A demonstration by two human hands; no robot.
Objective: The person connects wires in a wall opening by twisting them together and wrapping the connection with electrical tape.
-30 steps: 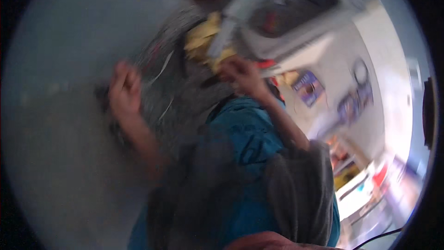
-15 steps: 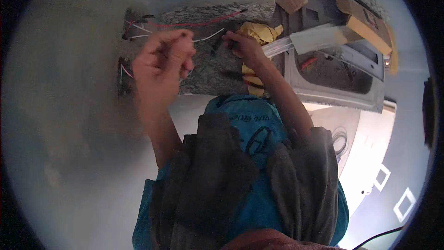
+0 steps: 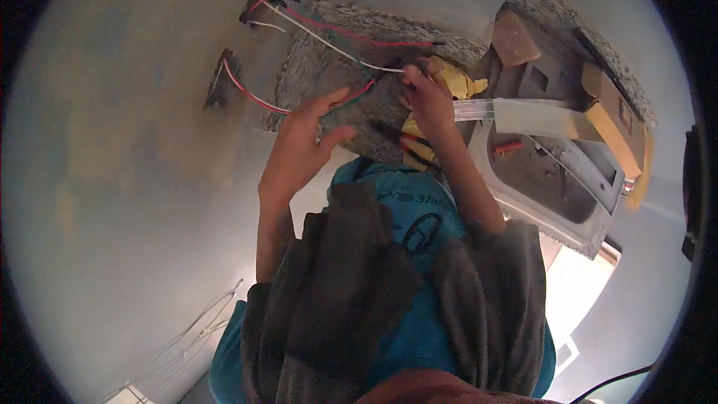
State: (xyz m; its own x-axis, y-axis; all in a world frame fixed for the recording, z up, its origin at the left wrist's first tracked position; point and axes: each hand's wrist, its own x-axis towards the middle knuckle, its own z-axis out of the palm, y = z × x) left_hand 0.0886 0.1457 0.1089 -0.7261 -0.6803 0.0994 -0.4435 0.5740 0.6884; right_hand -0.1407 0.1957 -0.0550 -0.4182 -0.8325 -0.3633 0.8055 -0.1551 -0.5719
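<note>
My right hand [image 3: 431,105] is closed, with its fingertips pinching the end of a white wire [image 3: 329,43]. That wire runs from an upper wall box [image 3: 256,1]. A dark shape beside these fingertips is too blurred to name. My left hand [image 3: 301,138] is open, thumb and fingers apart, in front of a bundle of red, white and green wires [image 3: 254,95]. The bundle leaves a lower wall box [image 3: 221,82] and passes behind this hand, showing again at its red and green ends. Above both hands a red wire [image 3: 359,36] stretches over the speckled stone counter [image 3: 303,60].
Crumpled yellow paper [image 3: 464,84] and dark-handled tools with orange parts [image 3: 413,141] lie by my right forearm. To the right are a sink [image 3: 490,179], a clear plastic sleeve [image 3: 542,116], an opened cardboard box [image 3: 617,127] and a brown block [image 3: 516,39].
My view has shifted, so the wall boxes sit higher. My left hand has gone from a raised, curled pose to lowered, spread fingers. The white wire now reaches my right fingertips.
</note>
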